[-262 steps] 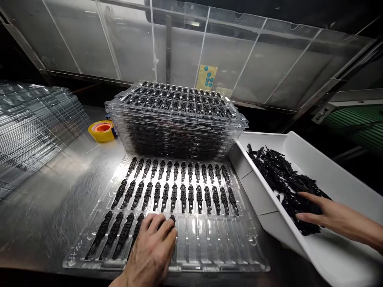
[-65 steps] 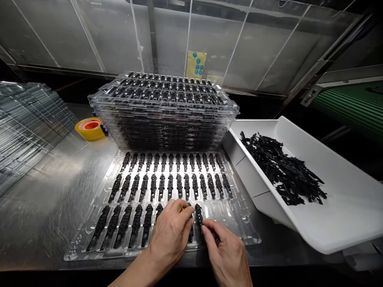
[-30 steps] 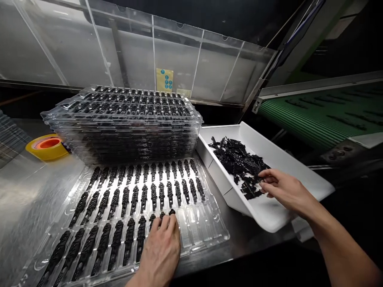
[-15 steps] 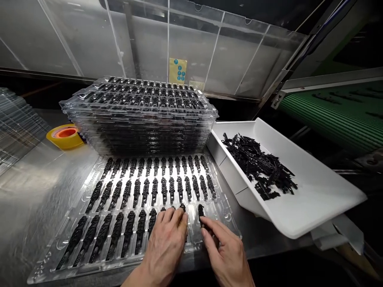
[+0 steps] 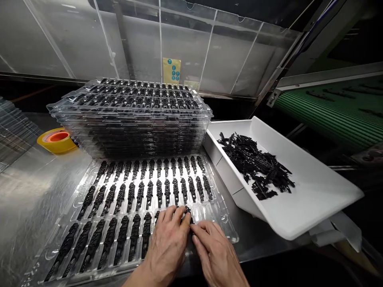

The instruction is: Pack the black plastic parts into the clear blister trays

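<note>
- Bending over the front row of the clear tray (image 5: 223, 219), the left hand (image 5: 169, 243) lies palm down, its fingers side by side upon the black parts (image 5: 109, 241); whether it grips any of them cannot be told.
- The right hand (image 5: 214, 251) lies just beside it, thumb and forefinger drawn close at one black part (image 5: 188, 209), whose head shows past the left fingertips. The contact is largely hidden, so it cannot be told whether the fingers are clamped on it.
- The tray rests on the metal counter (image 5: 38, 207). Its back and middle rows hold black parts lengthwise in their pockets; the front row holds them from its left end as far as the hands.
- Behind the tray rises a stack of filled trays (image 5: 140, 135); to its left lies a yellow tape roll (image 5: 56, 141), and at the far left stands a further stack of clear trays (image 5: 14, 133).
- To the right, the white bin (image 5: 317, 203) contains a heap of loose black parts (image 5: 257, 159).
- Beyond the bin runs a green conveyor belt (image 5: 329, 115), bearing dark pieces.
</note>
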Demonstrator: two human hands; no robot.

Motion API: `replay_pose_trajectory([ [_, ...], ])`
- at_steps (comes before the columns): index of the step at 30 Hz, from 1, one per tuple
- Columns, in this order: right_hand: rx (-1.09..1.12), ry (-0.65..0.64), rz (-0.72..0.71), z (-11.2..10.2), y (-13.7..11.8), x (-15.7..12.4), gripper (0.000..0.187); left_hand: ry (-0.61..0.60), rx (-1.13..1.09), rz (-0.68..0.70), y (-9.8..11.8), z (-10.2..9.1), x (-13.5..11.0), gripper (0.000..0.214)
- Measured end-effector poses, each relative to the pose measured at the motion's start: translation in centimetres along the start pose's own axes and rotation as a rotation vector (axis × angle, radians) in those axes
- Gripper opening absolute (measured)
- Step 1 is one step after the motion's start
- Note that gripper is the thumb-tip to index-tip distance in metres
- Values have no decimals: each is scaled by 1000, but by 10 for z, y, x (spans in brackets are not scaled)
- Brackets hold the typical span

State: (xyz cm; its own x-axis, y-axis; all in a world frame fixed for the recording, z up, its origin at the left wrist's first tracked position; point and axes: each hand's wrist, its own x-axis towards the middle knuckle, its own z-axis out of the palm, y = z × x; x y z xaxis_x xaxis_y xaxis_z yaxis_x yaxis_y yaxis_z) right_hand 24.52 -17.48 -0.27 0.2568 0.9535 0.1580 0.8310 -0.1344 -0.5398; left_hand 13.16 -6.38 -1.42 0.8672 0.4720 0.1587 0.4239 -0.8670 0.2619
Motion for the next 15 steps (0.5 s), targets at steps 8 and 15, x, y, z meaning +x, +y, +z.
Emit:
replay_pose_trajectory([
  [8,-280,198,232,-160,76,45,32,-91,6,-49,12,-3,7,34],
  [15,-372,-114,471,-157,169,159,34,-91,26,-81,18,-4,7,35],
])
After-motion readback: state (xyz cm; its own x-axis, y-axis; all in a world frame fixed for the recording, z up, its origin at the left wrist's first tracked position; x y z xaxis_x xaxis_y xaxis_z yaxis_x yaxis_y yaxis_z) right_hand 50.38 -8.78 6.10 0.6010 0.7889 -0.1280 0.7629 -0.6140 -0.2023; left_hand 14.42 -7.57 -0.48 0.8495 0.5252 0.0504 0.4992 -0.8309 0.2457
